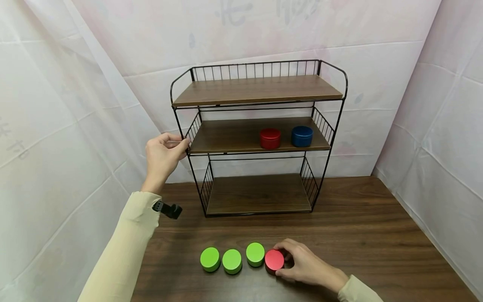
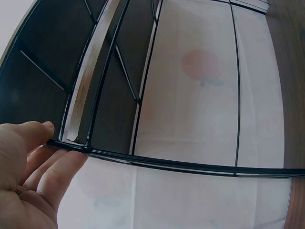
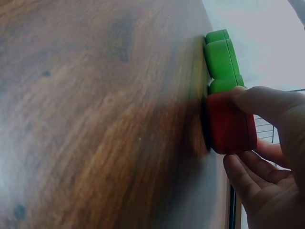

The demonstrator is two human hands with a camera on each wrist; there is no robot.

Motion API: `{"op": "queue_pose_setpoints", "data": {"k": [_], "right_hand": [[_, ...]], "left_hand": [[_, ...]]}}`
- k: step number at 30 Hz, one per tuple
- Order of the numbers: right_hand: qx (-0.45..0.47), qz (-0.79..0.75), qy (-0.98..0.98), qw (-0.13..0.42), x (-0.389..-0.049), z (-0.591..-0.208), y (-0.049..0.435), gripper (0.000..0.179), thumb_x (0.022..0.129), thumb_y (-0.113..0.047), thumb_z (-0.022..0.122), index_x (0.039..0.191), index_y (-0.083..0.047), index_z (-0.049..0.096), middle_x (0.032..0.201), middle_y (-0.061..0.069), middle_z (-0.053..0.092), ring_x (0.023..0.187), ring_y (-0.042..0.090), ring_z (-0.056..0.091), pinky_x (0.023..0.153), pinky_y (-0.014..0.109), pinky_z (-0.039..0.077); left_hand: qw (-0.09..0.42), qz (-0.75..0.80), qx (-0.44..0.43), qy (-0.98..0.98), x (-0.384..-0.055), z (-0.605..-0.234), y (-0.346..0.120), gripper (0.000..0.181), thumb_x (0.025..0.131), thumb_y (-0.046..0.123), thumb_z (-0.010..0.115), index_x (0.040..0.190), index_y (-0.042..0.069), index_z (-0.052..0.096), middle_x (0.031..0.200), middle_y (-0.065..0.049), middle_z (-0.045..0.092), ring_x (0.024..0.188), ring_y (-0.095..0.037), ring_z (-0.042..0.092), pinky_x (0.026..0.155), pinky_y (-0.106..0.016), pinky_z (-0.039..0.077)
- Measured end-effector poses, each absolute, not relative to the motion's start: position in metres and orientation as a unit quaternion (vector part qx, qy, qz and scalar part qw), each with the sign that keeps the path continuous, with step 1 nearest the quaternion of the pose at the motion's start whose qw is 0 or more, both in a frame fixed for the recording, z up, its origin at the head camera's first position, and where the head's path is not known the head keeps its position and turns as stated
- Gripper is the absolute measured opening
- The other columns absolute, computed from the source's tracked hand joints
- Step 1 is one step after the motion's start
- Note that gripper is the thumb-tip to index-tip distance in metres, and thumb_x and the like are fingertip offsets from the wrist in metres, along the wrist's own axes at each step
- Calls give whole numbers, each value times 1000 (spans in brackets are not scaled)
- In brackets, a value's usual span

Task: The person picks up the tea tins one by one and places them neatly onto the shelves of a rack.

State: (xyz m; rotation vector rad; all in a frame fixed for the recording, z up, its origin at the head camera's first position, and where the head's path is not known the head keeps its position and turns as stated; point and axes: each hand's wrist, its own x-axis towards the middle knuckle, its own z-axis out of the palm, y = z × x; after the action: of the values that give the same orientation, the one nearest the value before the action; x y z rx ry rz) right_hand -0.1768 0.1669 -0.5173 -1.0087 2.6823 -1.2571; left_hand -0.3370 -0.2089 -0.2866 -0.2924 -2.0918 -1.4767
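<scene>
My left hand [image 1: 164, 155] pinches the left front upright of a three-tier wire-and-wood rack [image 1: 260, 90], at the height of its middle shelf. In the left wrist view, thumb and fingers [image 2: 62, 174] are round the black wire. On the table, my right hand [image 1: 303, 264] holds a small round red tin [image 1: 274, 261] by its sides, thumb and fingers on opposite edges. The red tin [image 3: 228, 124] appears to rest on the tabletop. To its left, close by, stand three green tins: one nearest [image 1: 255, 254], one in the middle [image 1: 232, 261], one farthest left [image 1: 210, 259].
Another red tin [image 1: 270, 139] and a blue tin [image 1: 302, 136] stand on the right part of the middle shelf [image 1: 230, 134]. The rack stands at the back of the wooden table [image 1: 362, 222], before a pale cloth backdrop [image 1: 377, 84]. A black band [image 1: 167, 209] circles the left wrist.
</scene>
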Motion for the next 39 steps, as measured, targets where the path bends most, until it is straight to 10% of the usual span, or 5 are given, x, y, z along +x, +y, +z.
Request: {"op": "queue_pose_setpoints", "data": {"k": [39], "right_hand": [[-347, -367, 857, -103, -197, -464, 168, 51, 77, -14, 91, 121, -3, 67, 115, 1, 68, 96, 6, 66, 81, 24, 66]], "left_hand": [[284, -545, -106, -782, -338, -287, -209, 20, 90, 14, 80, 94, -5, 73, 88, -6, 80, 71, 0, 74, 63, -23, 67]]}}
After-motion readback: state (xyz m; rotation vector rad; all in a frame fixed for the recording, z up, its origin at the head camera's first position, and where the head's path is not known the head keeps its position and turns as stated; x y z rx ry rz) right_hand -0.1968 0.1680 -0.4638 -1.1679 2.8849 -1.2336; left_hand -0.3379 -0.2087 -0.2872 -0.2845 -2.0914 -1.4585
